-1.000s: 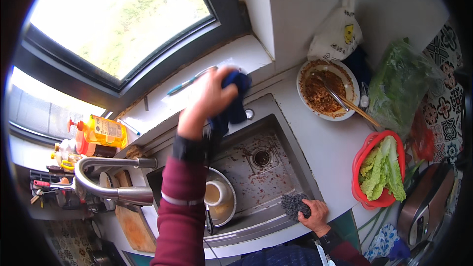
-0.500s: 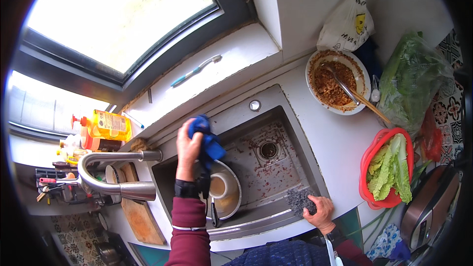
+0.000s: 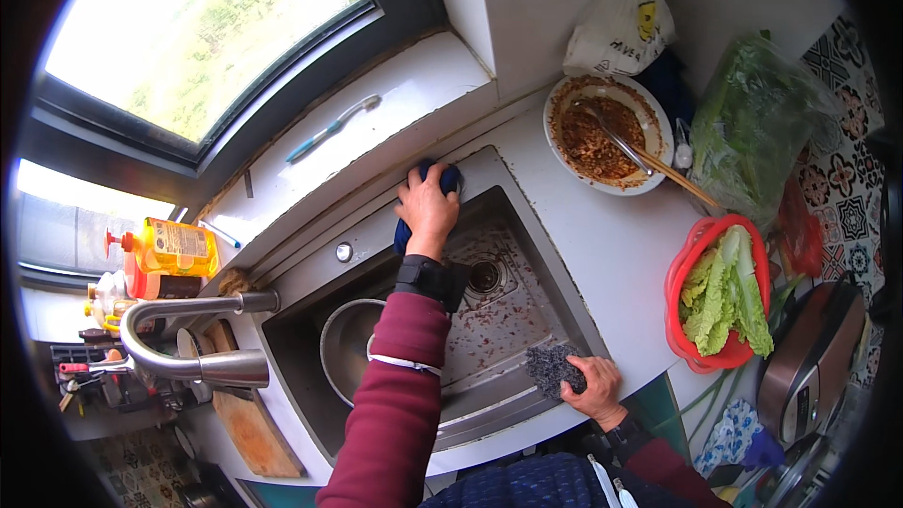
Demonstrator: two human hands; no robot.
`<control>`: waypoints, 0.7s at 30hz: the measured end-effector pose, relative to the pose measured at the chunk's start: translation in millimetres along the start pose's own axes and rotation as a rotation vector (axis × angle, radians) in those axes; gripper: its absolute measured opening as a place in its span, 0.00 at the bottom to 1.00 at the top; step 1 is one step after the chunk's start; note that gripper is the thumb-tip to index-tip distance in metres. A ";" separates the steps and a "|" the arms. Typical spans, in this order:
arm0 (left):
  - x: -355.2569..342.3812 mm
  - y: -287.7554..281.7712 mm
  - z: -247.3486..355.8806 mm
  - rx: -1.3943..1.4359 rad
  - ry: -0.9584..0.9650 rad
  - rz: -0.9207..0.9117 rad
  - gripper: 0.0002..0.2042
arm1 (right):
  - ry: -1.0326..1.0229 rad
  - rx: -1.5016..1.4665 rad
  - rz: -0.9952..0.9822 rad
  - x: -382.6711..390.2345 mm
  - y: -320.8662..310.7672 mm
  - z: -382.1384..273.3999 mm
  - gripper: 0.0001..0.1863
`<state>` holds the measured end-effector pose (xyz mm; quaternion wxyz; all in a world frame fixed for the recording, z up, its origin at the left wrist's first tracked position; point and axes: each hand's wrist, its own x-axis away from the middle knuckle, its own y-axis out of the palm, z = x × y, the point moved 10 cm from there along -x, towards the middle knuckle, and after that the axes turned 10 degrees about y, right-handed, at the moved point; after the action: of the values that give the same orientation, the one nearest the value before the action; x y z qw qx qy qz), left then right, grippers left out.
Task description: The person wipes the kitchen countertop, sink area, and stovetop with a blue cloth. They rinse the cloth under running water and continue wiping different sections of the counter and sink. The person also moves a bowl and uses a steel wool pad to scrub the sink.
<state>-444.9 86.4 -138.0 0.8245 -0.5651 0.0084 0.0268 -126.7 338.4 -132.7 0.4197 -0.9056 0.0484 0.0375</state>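
Observation:
My left hand [image 3: 428, 212] presses a dark blue cloth [image 3: 451, 181] onto the far steel rim of the sink [image 3: 534, 226]; its fingers are curled over the cloth. At the near right corner of the sink, my right hand [image 3: 593, 388] grips a grey scouring pad [image 3: 549, 369] at the rim. Reddish scraps lie on the basin floor around the drain [image 3: 483, 276]. In the left part of the basin stands a round metal pot [image 3: 344, 348], partly hidden behind my left forearm.
A curved steel faucet [image 3: 188, 367] reaches in from the left. On the right counter are a white bowl of reddish-brown paste [image 3: 557, 165] and a red basket [image 3: 675, 306] of lettuce [image 3: 729, 296]. A toothbrush [image 3: 329, 131] lies on the sill; a yellow soap bottle [image 3: 179, 247] stands left.
My left hand has moved with the blue cloth from above the pot, far and right, onto the sink's back rim. My right hand stays at the near corner with the pad. The view has shifted.

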 end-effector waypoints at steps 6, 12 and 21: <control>-7.2 3.5 75.4 0.424 0.721 -0.421 0.22 | 0.004 -0.029 0.010 -1.1 -4.5 -0.1 0.19; -57.3 41.2 126.3 0.009 0.460 -0.093 0.25 | 0.026 -0.031 -0.007 -1.2 -5.3 4.6 0.18; 97.0 69.3 192.7 0.107 0.975 -0.407 0.25 | 0.039 -0.040 0.013 -3.1 -9.9 1.2 0.18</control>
<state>-354.9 294.3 -137.3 0.7411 -0.4594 0.2822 -0.4001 -128.5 345.8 -125.6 0.4003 -0.9140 0.0619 0.0234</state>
